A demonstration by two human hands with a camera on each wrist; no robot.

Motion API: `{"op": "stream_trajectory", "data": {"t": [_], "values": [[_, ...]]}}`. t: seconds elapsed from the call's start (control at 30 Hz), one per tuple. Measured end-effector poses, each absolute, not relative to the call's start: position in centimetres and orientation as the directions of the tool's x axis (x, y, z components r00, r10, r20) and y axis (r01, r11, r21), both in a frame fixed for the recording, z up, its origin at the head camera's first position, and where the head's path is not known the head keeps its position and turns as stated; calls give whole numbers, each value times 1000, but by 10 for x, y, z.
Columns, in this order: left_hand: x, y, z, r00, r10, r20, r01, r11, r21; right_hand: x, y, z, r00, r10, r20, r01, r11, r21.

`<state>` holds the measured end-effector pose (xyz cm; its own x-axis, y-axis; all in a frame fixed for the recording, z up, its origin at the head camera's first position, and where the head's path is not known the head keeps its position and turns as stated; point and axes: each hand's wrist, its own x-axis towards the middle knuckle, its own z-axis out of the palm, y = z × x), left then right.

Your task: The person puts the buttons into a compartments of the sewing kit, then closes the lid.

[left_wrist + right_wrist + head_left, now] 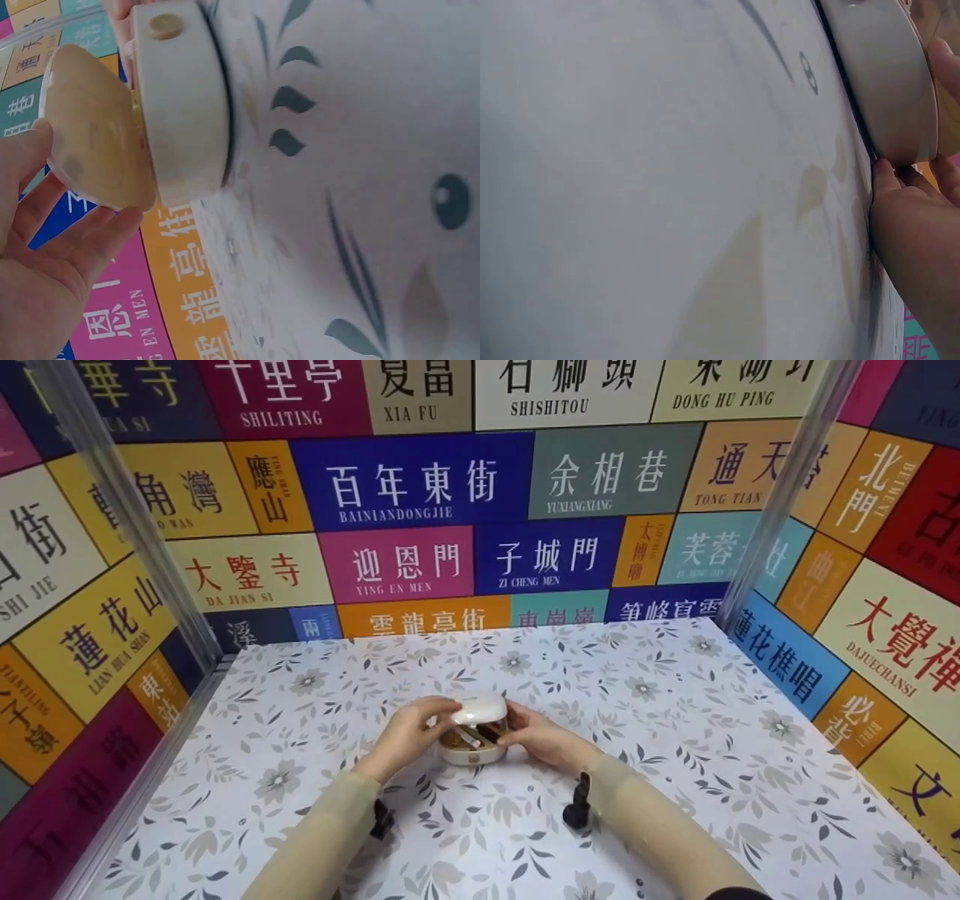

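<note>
A small white rounded box (470,757) stands on the table with its white lid (480,707) tilted up. Inside the box lie a slim white stick (470,737) and other small things, partly hidden. My left hand (409,733) holds the raised lid at its left edge; in the left wrist view thumb and fingers spread around the lid's tan underside (97,135). A round gold button (166,26) sits on the box's front. On the other side, my right hand (546,737) grips the box, with fingers low against its wall (889,82) and thumb at the rim.
A white tabletop (330,840) with grey flowers and leaves spreads around the box. Colourful panels with printed characters (411,480) rise behind it and on both sides. Clear upright strips (765,502) stand at the back corners.
</note>
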<state>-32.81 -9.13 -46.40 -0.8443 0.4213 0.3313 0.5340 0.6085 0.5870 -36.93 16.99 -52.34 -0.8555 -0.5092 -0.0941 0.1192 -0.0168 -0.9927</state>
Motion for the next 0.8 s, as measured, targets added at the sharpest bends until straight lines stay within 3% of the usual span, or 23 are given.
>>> {"op": "stream_trajectory", "data": {"t": [0.23, 0.8], "values": [[-321, -92, -472, -788, 510, 345, 616, 652, 442, -370, 170, -523, -855, -512, -87, 134, -56, -989], [-318, -91, -484, -749, 565, 347, 662, 667, 343, -367, 169, -523, -870, -476, -129, 161, -27, -987]]}}
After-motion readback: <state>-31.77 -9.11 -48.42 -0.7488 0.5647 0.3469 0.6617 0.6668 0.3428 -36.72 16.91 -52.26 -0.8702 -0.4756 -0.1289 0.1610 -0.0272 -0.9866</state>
